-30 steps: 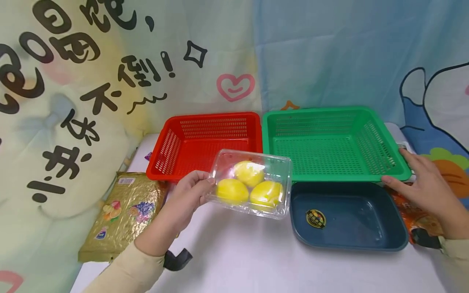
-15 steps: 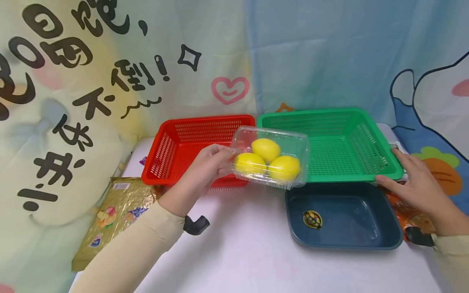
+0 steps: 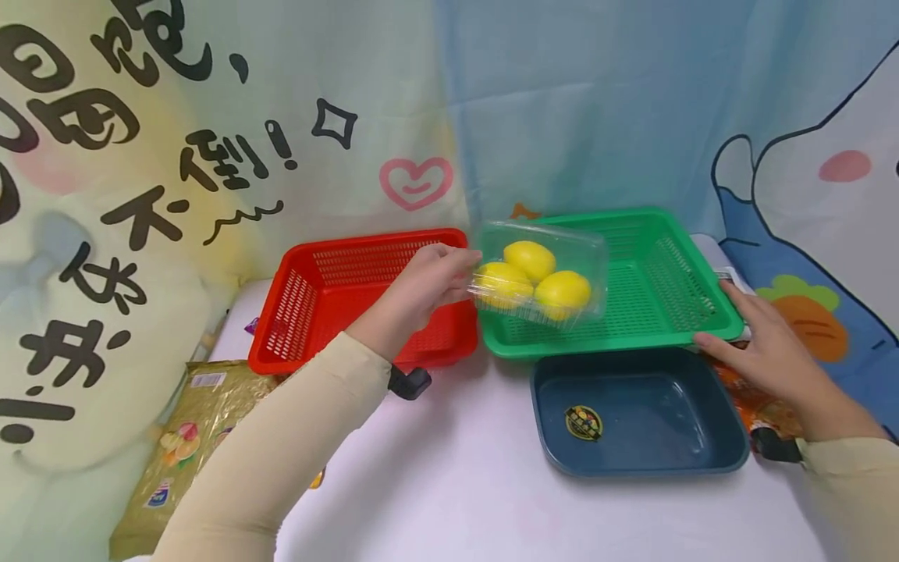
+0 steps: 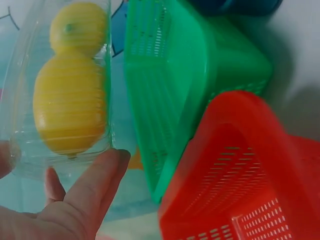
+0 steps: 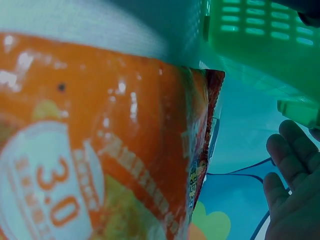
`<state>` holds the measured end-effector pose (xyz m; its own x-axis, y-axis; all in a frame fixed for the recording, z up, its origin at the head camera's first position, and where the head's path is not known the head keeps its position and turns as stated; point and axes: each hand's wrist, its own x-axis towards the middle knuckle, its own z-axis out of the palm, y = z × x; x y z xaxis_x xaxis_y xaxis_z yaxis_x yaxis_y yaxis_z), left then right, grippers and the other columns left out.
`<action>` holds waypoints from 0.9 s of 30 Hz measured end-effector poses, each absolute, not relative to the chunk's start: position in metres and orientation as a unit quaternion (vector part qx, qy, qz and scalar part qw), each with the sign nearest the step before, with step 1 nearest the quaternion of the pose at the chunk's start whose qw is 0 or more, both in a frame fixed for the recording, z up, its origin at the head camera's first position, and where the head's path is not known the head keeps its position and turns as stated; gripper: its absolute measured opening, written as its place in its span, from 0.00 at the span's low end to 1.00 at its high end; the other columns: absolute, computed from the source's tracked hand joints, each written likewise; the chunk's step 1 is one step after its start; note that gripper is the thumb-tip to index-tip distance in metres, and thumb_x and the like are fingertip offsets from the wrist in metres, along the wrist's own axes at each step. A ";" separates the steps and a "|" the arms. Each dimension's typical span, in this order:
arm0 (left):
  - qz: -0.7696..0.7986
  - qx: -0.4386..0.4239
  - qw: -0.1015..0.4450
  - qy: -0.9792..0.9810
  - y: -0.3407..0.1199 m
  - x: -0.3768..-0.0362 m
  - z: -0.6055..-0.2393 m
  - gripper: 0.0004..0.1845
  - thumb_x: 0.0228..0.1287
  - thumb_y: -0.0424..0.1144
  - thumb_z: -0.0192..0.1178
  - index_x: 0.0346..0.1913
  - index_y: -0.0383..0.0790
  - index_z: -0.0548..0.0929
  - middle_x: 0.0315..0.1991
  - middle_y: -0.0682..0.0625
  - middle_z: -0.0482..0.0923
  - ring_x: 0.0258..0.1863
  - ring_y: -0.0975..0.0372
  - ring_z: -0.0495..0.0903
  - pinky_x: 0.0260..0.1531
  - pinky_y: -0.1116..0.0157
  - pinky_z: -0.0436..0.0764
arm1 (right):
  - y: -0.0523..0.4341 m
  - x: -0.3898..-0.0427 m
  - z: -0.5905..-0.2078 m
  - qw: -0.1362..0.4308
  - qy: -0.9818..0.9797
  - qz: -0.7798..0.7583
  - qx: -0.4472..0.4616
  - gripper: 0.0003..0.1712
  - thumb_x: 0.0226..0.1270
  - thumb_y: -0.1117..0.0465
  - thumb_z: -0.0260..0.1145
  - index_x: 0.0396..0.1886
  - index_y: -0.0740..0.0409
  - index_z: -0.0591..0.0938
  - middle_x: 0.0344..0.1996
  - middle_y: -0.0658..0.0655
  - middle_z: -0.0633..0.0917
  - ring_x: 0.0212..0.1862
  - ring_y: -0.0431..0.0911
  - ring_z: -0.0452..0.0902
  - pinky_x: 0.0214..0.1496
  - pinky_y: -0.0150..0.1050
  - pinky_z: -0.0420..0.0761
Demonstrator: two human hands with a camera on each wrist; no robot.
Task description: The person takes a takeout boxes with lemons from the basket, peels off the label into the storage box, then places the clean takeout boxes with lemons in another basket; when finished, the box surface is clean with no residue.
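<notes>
My left hand (image 3: 428,285) grips the left end of a clear plastic box (image 3: 541,273) holding three yellow lemons (image 3: 530,260), held in the air over the left part of the green basket (image 3: 674,312). In the left wrist view the clear box (image 4: 60,85) sits against my fingers (image 4: 97,185), with the green basket (image 4: 170,85) beyond. My right hand (image 3: 758,351) lies with straight fingers against the green basket's right front corner. The right wrist view shows my fingers (image 5: 290,170) beside the basket's rim (image 5: 260,35).
A red basket (image 3: 316,304) stands left of the green one. A dark blue tray (image 3: 639,414) lies in front of the green basket. A gold packet (image 3: 190,437) lies at the left, an orange packet (image 3: 762,406) under my right hand. The white table (image 3: 456,484) and printed backdrop surround them.
My left hand has carried the box of lemons up and to the right, from in front of the red basket to over the green basket. The right hand has stayed at the basket's corner.
</notes>
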<state>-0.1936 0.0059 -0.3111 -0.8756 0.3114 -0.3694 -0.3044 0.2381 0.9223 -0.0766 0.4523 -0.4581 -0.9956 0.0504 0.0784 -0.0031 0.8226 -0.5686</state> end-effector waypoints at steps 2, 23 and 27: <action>0.616 0.004 0.256 0.745 0.015 -0.201 -0.313 0.24 0.73 0.49 0.64 0.62 0.39 0.72 0.68 0.45 0.75 0.47 0.59 0.83 0.64 0.58 0.85 | 0.453 -0.077 -0.458 0.044 -0.953 0.300 -0.012 0.58 0.73 0.46 0.69 0.87 0.53 0.42 0.77 0.81 0.54 0.71 0.78 0.52 0.61 0.85 0.64; 0.549 0.031 0.309 0.776 0.092 -0.255 -0.342 0.28 0.75 0.50 0.63 0.68 0.37 0.71 0.75 0.48 0.66 0.61 0.55 0.77 0.64 0.59 0.84 | 0.457 -0.074 -0.458 0.047 -0.946 0.321 -0.008 0.58 0.71 0.49 0.72 0.87 0.52 0.46 0.74 0.81 0.59 0.63 0.72 0.61 0.37 0.12 0.62; 0.532 0.032 0.315 0.785 0.098 -0.260 -0.351 0.35 0.74 0.50 0.62 0.77 0.40 0.65 0.78 0.49 0.64 0.66 0.54 0.77 0.65 0.61 0.83 | 0.456 -0.073 -0.458 0.041 -0.944 0.326 -0.015 0.57 0.72 0.49 0.72 0.87 0.50 0.46 0.75 0.80 0.58 0.63 0.72 0.63 0.37 0.13 0.65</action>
<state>-0.2604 0.0977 -0.3511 -0.7991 0.3854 -0.4614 -0.2851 0.4327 0.8553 -0.0731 0.4562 -0.4585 -0.9962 0.0550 0.0679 0.0013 0.7864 -0.6177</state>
